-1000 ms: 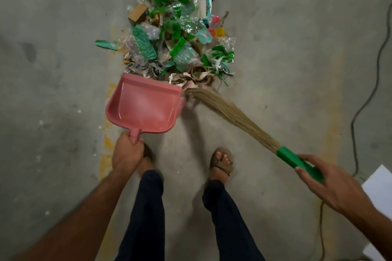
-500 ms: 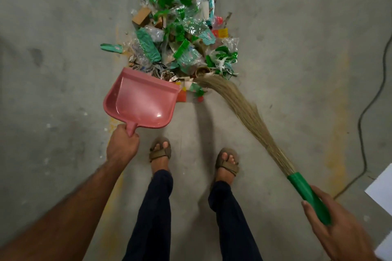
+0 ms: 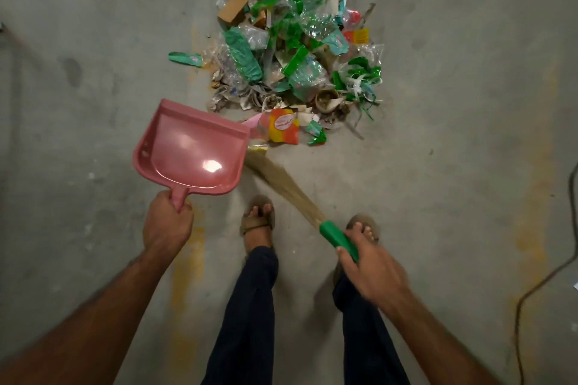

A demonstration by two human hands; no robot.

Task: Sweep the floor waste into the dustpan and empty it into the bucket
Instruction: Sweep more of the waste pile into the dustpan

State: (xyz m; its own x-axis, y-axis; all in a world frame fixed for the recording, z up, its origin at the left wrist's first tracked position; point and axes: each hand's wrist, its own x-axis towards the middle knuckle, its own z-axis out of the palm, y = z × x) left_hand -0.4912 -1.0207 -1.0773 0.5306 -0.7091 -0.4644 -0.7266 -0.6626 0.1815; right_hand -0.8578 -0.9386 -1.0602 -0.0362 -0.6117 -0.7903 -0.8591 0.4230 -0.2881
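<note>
Broom swung in since 0.5 s ago: bristle tips now tucked under the pink dustpan, right hand wrapped round its green handle. Left hand grips the dustpan handle; pan sits just short of the waste pile, nothing in it.

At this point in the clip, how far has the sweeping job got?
Done: the waste pile is gathered in one heap on the floor. In hand: the left hand holds the pink dustpan, which looks empty, near the heap; the right hand grips the broom, bristles beside the pan. Left: all sweeping in and emptying; no bucket is visible.
</note>
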